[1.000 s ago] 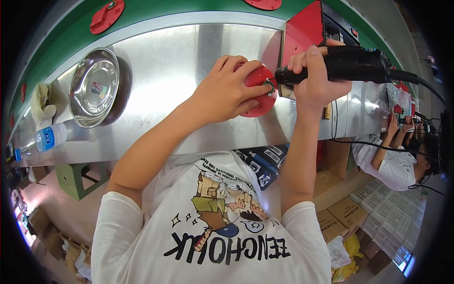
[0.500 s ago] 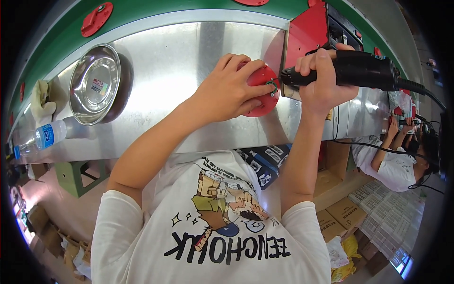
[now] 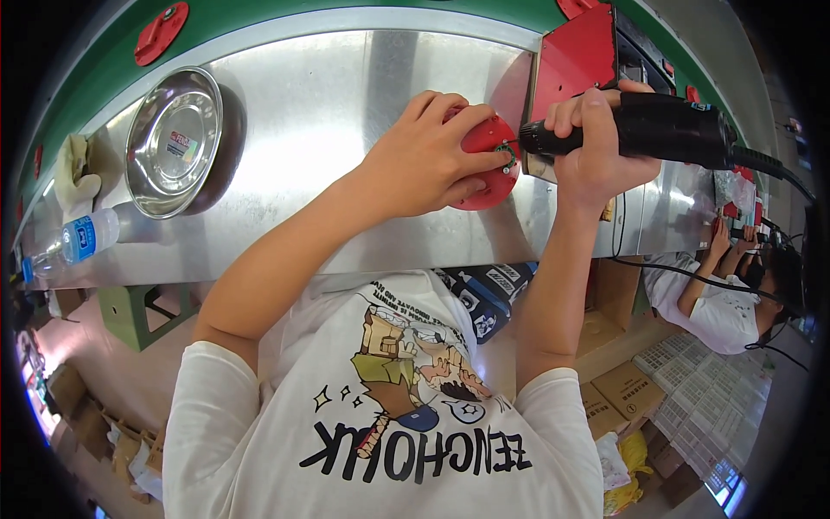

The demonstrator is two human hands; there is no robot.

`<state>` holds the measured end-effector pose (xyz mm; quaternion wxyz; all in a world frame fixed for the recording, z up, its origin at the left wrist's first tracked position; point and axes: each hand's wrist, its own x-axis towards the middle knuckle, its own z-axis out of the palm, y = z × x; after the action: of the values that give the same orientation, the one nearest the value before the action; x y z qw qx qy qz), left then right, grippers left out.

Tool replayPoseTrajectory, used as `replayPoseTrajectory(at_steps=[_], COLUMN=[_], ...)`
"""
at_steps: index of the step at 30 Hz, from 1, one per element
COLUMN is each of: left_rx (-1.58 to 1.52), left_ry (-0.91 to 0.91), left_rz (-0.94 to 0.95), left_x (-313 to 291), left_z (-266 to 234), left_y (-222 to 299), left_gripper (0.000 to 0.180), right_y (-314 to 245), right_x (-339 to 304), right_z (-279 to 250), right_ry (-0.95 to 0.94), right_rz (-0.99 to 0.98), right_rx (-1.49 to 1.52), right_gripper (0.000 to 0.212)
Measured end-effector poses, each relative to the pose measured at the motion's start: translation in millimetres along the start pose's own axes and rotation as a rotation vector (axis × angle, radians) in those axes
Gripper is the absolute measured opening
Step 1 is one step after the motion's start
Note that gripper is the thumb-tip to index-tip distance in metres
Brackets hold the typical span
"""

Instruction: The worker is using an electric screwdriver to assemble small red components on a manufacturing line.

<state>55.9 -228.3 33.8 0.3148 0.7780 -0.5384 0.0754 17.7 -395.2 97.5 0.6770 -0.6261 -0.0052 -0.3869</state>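
My left hand (image 3: 428, 160) is wrapped over a round red part (image 3: 493, 130), its fingers curled around the rim. One fingertip presses beside a small green circuit board (image 3: 507, 156) on the part's face. The red part stands tilted on the metal bench, its face turned right. My right hand (image 3: 595, 160) grips a black corded electric screwdriver (image 3: 666, 130), held nearly level and pointing left. The thin bit reaches close to the circuit board; whether it touches a screw, I cannot tell.
A red and black box (image 3: 575, 56) stands behind the screwdriver. On the left are a steel bowl (image 3: 160, 186), a cream glove (image 3: 76, 182) and a plastic bottle (image 3: 78, 240). Along the back, a green strip (image 3: 259, 17) carries red parts. Another person (image 3: 722, 303) works at far right.
The view has shifted slightly. Both hands keep their grips, with the red part and screwdriver a little farther right in the picture. The bit now shows between the screwdriver's nose and the part.
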Motion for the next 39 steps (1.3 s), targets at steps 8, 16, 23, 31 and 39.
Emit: replayPoseTrajectory(at_steps=[8,16,23,31,39], left_rx=[0.018,-0.02,-0.039,-0.313,-0.424], left_ry=[0.006,0.078,0.077,-0.058,0.137], left_rz=[0.018,-0.034,-0.032,0.402,0.521], left_x=[0,-2,1,40,38], left_z=[-1,1,3,64,96], left_y=[-3,0,16,170,178], left_gripper=[0.035,0.039,0.033,0.034,0.024], right_y=[12,13,-90,-198,-235], right_x=[-7,-8,5,34,-36], right_z=[1,-3,-32,-110,-178], right_ry=[-0.181,-0.243,-0.154,-0.031,0.126], right_rz=[-0.014,0.053,-0.158,-0.351,-0.361], right_rx=[-0.056,-0.204,-0.01,-0.113,-0.313], right_gripper=[0.025,0.03,0.037,0.019,0.014])
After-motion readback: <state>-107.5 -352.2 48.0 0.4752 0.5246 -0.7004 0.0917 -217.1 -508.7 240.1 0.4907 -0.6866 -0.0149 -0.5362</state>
